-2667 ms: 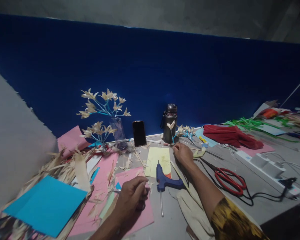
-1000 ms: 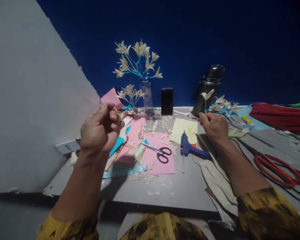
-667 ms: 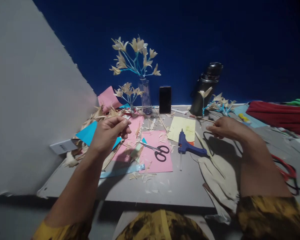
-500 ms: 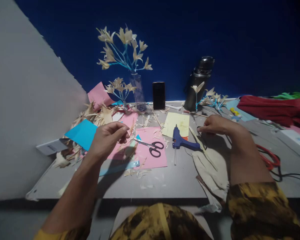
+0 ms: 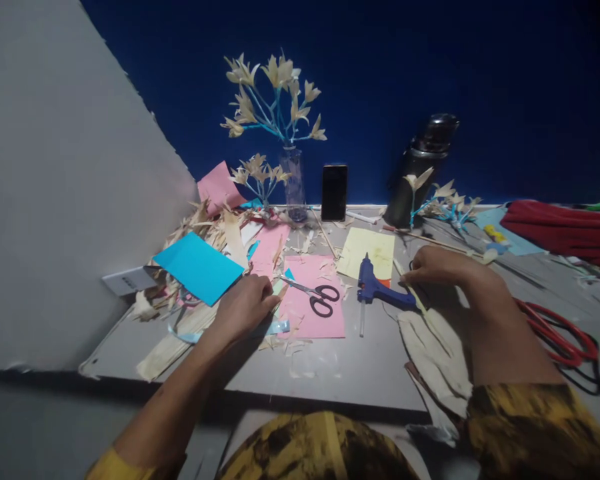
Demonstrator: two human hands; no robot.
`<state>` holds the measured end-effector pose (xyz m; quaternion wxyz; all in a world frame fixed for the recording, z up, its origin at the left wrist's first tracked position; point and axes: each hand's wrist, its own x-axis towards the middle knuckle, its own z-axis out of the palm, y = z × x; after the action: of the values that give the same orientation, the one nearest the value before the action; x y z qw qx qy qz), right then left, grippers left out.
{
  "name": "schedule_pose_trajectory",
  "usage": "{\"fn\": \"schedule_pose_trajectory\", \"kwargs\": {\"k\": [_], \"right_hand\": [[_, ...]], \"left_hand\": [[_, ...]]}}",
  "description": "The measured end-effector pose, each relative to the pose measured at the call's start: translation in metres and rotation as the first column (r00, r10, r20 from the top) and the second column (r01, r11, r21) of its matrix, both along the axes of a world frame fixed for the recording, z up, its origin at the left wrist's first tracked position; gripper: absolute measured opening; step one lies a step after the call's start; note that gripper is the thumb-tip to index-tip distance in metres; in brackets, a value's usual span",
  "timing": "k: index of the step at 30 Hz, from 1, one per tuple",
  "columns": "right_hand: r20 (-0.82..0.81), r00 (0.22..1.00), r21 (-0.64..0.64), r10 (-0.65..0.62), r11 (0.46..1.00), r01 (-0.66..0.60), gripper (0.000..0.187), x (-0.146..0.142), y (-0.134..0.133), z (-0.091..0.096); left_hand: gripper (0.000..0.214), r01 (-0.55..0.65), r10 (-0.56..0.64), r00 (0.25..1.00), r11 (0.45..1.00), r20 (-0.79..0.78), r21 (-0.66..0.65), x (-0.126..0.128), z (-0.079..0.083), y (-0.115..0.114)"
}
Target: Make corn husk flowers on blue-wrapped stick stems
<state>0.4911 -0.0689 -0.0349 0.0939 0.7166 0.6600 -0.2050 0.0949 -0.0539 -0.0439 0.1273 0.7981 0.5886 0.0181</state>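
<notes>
My left hand point(image 5: 247, 301) is low over the table, fingers curled downward beside the tips of the dark-handled scissors point(image 5: 323, 300). What its fingertips hold, if anything, is hidden. The scissors lie on a pink sheet point(image 5: 305, 327), with a blue sheet point(image 5: 197, 267) just behind my left wrist. My right hand point(image 5: 437, 270) is closed in a pinch near the handle of the blue glue gun point(image 5: 380, 290). A small dark bit shows at its fingertips, too small to name. Under and in front of it lie pale, dried husk pieces point(image 5: 437, 350).
Pale husk flowers on blue stems point(image 5: 275, 100) stand in a clear vase point(image 5: 295, 187). A phone point(image 5: 335, 193) and a dark flask point(image 5: 415, 180) stand at the back. Husk scraps point(image 5: 215, 230) pile up left; a red cable point(image 5: 563, 340) and red cloth point(image 5: 560, 230) lie right.
The view has turned, so the table's things sit further right. My left hand has dropped toward the table beside the scissors. My right hand stays pinched near the glue gun, slightly lower.
</notes>
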Motion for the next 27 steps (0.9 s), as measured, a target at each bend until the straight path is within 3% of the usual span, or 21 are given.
{"fn": "schedule_pose_trajectory", "kwargs": {"k": [4, 9, 15, 19, 24, 27], "right_hand": [[-0.028, 1.000, -0.016, -0.005, 1.000, 0.005, 0.033, -0.004, -0.001, -0.001], [-0.183, 0.983, 0.002, -0.027, 1.000, 0.028, 0.029, -0.001, -0.004, 0.004], [-0.486, 0.873, 0.073, 0.042, 0.997, -0.007, 0.038, -0.019, -0.013, 0.020], [-0.529, 0.844, 0.013, 0.084, 0.996, -0.090, 0.032, -0.036, -0.015, 0.021], [-0.437, 0.895, -0.004, 0.096, 0.994, -0.108, 0.023, -0.043, -0.013, 0.019], [-0.380, 0.919, 0.023, 0.103, 0.994, -0.102, 0.022, -0.043, -0.012, 0.020]], "left_hand": [[0.016, 0.016, -0.016, 1.000, 0.998, 0.005, -0.053, -0.003, 0.007, 0.007], [0.024, 0.047, -0.046, 0.998, 0.998, 0.046, -0.030, 0.004, 0.036, 0.023], [0.026, 0.219, -0.220, 0.975, 0.976, 0.017, 0.013, 0.034, 0.058, 0.069], [0.022, 0.246, -0.244, 0.969, 0.962, -0.030, 0.120, 0.084, 0.048, 0.105], [0.021, 0.299, -0.298, 0.954, 0.931, -0.038, 0.208, 0.159, 0.016, 0.134], [0.028, 0.329, -0.327, 0.944, 0.909, -0.048, 0.255, 0.190, -0.003, 0.144]]}}
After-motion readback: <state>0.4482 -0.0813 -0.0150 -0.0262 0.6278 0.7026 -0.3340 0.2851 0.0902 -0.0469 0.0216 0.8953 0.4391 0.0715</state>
